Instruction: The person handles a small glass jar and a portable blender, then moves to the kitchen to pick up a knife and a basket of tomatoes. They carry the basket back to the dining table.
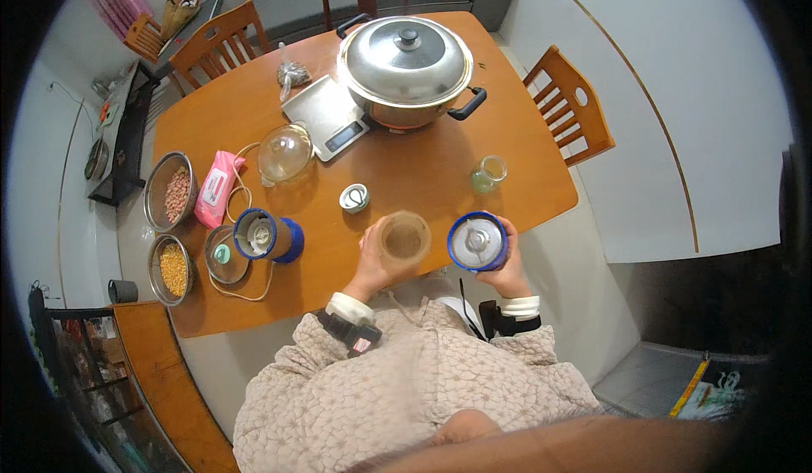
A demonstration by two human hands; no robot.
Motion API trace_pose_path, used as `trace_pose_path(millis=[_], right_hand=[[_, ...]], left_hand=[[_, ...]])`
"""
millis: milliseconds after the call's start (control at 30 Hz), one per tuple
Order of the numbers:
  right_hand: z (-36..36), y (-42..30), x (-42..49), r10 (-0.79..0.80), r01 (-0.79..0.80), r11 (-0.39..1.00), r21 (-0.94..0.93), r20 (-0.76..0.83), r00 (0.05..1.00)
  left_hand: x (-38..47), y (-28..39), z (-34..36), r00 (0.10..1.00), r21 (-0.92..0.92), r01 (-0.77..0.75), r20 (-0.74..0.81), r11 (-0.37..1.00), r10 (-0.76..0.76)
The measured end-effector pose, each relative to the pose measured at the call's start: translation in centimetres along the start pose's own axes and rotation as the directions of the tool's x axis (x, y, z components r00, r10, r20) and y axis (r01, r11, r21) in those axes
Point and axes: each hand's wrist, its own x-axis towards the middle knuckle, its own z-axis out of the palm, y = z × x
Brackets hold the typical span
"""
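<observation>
My left hand is wrapped around a translucent cup, its round mouth facing up towards me. In my right hand is a blue-rimmed blade holder, with a metal disc and blade hub showing inside. The cup and the blade holder are apart, both near the front edge of the wooden table. Beyond the cup lies a small white lid with a loop. A small glass jar stands past my right hand. Left of my left hand is a blue-footed blender motor base.
A large lidded steel pot and a kitchen scale occupy the far side. On the left are a glass lid, a pink wipes pack, a bowl of peanuts and a bowl of corn kernels. A cord curves nearby.
</observation>
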Motion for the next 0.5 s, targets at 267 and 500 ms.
trace_pose_path(millis=[267, 500], right_hand=[[-0.2, 0.2, 0.1, 0.062, -0.055, 0.996, 0.066, -0.102, 0.993], [0.1, -0.3, 0.5, 0.098, -0.081, 0.988, 0.132, -0.126, 0.987]], left_hand=[[-0.4, -5.5, 0.0, 0.976, -0.175, 0.098, -0.176, 0.98, -0.129], [-0.7, -7.2, -0.3, 0.966, -0.313, 0.159, -0.145, 0.937, -0.212]])
